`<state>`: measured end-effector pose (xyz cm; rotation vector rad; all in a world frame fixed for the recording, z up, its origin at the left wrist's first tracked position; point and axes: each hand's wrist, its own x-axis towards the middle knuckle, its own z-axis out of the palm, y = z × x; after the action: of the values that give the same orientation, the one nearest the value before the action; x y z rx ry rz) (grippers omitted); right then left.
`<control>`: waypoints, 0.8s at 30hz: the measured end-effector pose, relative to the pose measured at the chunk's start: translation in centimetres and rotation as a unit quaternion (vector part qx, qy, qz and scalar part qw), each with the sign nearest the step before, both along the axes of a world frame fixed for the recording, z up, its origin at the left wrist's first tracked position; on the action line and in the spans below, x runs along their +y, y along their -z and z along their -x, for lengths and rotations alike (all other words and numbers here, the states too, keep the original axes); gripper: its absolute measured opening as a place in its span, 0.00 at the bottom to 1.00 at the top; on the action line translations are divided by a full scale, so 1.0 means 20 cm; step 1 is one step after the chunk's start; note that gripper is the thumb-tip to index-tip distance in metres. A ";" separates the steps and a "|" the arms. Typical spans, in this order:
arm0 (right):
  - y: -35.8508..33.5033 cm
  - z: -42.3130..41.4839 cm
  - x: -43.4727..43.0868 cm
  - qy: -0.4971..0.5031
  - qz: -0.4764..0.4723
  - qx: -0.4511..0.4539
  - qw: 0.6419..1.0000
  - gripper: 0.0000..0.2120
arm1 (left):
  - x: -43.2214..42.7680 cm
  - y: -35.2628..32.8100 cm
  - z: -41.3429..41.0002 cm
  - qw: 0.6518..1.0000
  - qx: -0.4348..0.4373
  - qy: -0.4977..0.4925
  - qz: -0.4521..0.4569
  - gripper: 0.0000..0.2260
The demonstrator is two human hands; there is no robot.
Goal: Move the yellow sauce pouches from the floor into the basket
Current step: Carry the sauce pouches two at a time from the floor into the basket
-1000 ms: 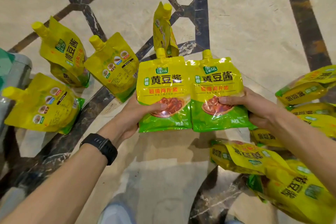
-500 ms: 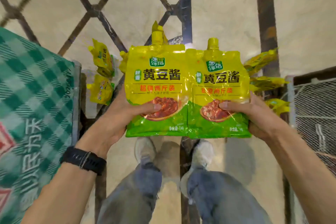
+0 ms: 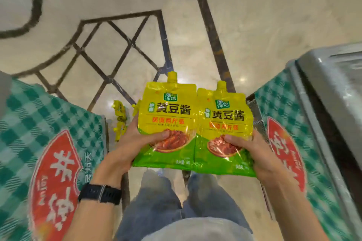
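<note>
Head view: we are standing on a pale stone floor [image 3: 264,15] with dark inlaid lines, holding two yellow sauce pouches in the air over our legs [image 3: 156,211]. The pouches are side by side with edges touching and spouts pointing away from us. The left hand [image 3: 135,143] is gripping the left pouch [image 3: 166,115] at its lower left corner, thumb lying across the printed front, fingers hidden behind. The right hand [image 3: 262,154] is gripping the right pouch [image 3: 221,121] likewise at its lower right corner. Both holds are closing on film, not on the spouts. More pouches [image 3: 120,117] are lying on the floor beyond the left hand, partly hidden. Just beside the right pouch a strip of wire mesh is showing, which we are taking for the wall of the basket [image 3: 255,111]; its opening is not in sight. Green checked bags are flanking us, one left [image 3: 49,123] and one right [image 3: 290,107]. Handling note: the pouches are looking full, so we are judging them fairly heavy and soft-bodied, with glossy film that is probably slippery. The contents are likely slumping toward the bottom, so we are favouring a low grip that is supporting the base. The spout is stiffer, but hanging the weight from it is risking the seal. We are advising setting them in, not dropping them.
</note>
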<state>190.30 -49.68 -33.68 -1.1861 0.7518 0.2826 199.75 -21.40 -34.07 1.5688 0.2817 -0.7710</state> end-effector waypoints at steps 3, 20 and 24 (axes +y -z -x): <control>-0.17 0.06 -0.02 0.018 0.001 -0.013 1.000 0.57 | -0.04 -0.13 -0.03 1.000 -0.009 0.016 0.025 0.53; -0.43 0.48 0.30 0.266 0.061 -0.060 0.960 0.51 | -0.16 -0.44 -0.22 0.947 -0.024 0.296 0.121 0.51; -0.40 0.74 0.36 0.343 0.047 -0.076 0.935 0.54 | -0.28 -0.48 -0.12 0.919 -0.011 0.374 0.120 0.45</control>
<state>175.57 -42.47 -25.62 -0.9523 1.0003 -0.4263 202.20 -26.98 -24.47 1.4370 -0.4541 -1.3167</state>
